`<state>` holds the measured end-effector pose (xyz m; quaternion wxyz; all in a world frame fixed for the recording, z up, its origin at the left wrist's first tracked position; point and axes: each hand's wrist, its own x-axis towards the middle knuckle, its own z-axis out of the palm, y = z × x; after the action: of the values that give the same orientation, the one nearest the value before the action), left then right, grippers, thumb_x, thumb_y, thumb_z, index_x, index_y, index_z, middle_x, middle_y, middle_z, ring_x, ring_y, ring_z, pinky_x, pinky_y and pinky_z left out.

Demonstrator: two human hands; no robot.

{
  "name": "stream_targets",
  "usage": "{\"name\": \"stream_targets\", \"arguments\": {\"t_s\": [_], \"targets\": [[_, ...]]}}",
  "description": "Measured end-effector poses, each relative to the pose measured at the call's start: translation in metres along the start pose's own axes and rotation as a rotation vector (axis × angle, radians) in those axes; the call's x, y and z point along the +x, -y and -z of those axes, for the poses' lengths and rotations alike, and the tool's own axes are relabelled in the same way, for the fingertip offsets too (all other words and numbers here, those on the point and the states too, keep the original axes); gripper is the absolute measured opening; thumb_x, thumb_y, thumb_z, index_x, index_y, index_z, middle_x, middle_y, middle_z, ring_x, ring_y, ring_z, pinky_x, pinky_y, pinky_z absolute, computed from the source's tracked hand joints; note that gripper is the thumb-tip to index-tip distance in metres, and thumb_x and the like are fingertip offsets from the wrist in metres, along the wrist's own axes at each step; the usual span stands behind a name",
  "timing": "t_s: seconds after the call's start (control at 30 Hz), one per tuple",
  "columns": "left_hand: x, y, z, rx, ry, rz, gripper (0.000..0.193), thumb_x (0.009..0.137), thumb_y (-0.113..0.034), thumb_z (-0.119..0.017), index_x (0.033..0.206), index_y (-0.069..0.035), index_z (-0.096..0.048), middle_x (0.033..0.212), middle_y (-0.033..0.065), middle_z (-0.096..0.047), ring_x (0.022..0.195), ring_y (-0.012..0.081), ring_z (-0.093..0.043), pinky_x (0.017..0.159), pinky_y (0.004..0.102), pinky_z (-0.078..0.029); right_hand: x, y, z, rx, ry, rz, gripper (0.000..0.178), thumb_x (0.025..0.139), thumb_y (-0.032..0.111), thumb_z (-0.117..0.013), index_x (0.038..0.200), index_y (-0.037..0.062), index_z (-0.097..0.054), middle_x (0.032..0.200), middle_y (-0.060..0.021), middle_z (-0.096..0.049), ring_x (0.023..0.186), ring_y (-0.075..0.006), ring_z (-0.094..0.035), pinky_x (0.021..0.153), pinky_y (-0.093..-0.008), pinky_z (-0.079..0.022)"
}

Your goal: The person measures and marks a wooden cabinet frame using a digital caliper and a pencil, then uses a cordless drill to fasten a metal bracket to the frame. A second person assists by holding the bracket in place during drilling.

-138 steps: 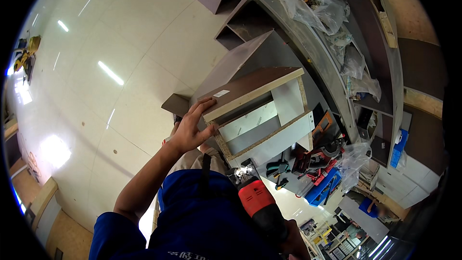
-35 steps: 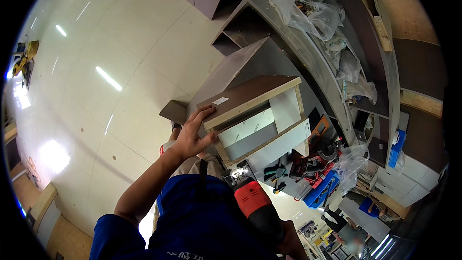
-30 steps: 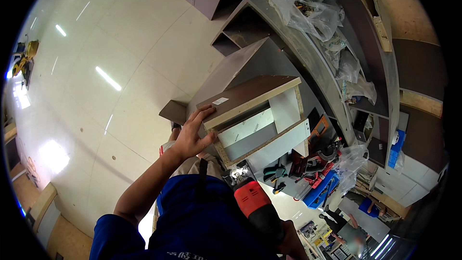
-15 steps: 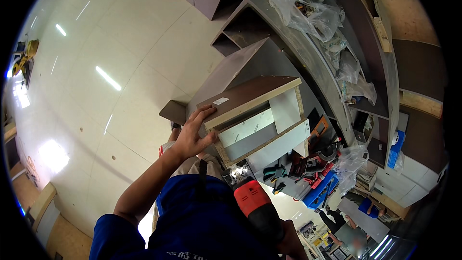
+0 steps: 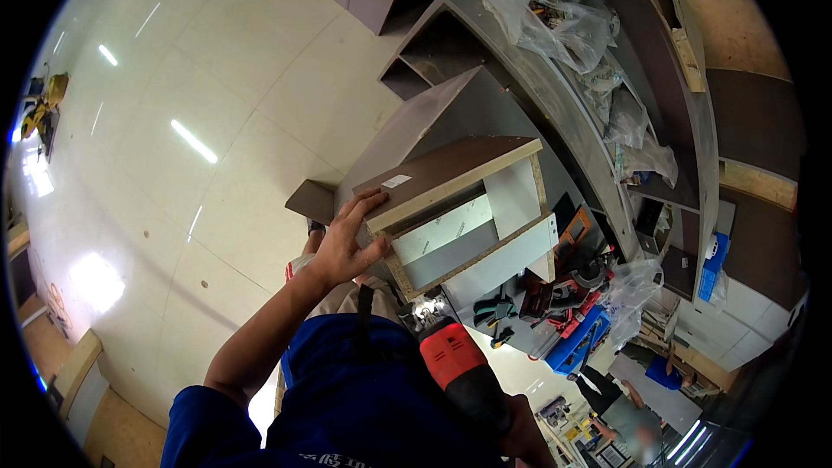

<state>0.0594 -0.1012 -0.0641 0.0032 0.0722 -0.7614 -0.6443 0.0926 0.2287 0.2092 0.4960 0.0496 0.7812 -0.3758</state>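
A drawer (image 5: pixel 475 276) with a brown front panel and pale inner faces lies on a grey board, raw particleboard edges showing. My left hand (image 5: pixel 344 238) holds its near-left corner, fingers over the brown panel and thumb at the edge. In my right hand (image 5: pixel 523 435), low in the picture, is a red and black cordless drill (image 5: pixel 457 360). Most of that hand's fingers are hidden behind the tool. The drill's lit front end is close to the drawer's near corner; whether they touch I cannot tell.
Clamps (image 5: pixel 496 312) and red tools (image 5: pixel 568 312) lie right of the drawer, near a blue toolbox (image 5: pixel 579 342). A clear plastic bag (image 5: pixel 555 13) rests on long grey panels at the far right. Two other people work at lower right, one in a grey shirt (image 5: pixel 626 420).
Both my hands, the drawer and the drill stay practically in place. At lower right, the other people have shifted slightly.
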Motion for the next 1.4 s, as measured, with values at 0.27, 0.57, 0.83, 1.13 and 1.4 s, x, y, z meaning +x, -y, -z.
{"name": "stream_targets", "arguments": {"t_s": [0.27,0.57,0.83,1.13,1.4], "targets": [[0.002,-0.005,0.001,-0.003,0.028,0.016,0.070,0.086,-0.022,-0.069,0.147,0.004,-0.047,0.152,0.0285,-0.047,0.141,0.0444,-0.048,0.116,0.0480,-0.040,0.015,0.050,-0.010,0.110,-0.015,-0.009,0.053,0.075,0.024,-0.090,0.114,-0.0041,-0.069,0.098,-0.0139,-0.079,0.091,-0.0143,-0.071,0.080,-0.0349,-0.058],[0.002,-0.003,-0.001,-0.005,0.024,0.016,0.070,0.086,-0.021,-0.069,0.148,0.003,-0.047,0.152,0.0284,-0.048,0.141,0.0441,-0.048,0.116,0.0479,-0.040,0.010,0.041,-0.011,0.231,-0.010,-0.091,0.056,0.073,0.025,-0.092,0.115,-0.0042,-0.068,0.098,-0.0138,-0.078,0.090,-0.0141,-0.071,0.080,-0.0345,-0.058],[0.003,-0.003,0.000,0.004,0.037,0.015,0.071,0.085,-0.021,-0.069,0.148,0.003,-0.046,0.152,0.0281,-0.047,0.141,0.0445,-0.048,0.117,0.0481,-0.039,0.017,0.050,-0.014,0.157,-0.045,-0.019,0.058,0.072,0.030,-0.091,0.113,-0.0042,-0.069,0.095,-0.0138,-0.078,0.089,-0.0136,-0.071,0.078,-0.0348,-0.057],[0.002,0.000,0.001,0.013,0.035,0.026,0.072,0.085,-0.022,-0.069,0.148,0.003,-0.046,0.153,0.0276,-0.047,0.141,0.0444,-0.047,0.117,0.0482,-0.039,0.006,0.034,-0.003,0.071,0.065,-0.177,0.070,0.076,0.011,-0.085,0.139,-0.0003,-0.057,0.124,-0.0155,-0.073,0.116,-0.0167,-0.067,0.100,-0.0354,-0.051],[0.003,0.002,0.001,0.004,0.035,0.014,0.071,0.086,-0.023,-0.070,0.148,0.003,-0.046,0.153,0.0278,-0.047,0.142,0.0444,-0.047,0.117,0.0478,-0.039,0.010,0.038,-0.008,0.094,-0.037,-0.112,0.042,0.071,0.010,-0.083,0.109,-0.0043,-0.073,0.098,-0.0139,-0.080,0.092,-0.0122,-0.071,0.079,-0.0336,-0.056]]}}
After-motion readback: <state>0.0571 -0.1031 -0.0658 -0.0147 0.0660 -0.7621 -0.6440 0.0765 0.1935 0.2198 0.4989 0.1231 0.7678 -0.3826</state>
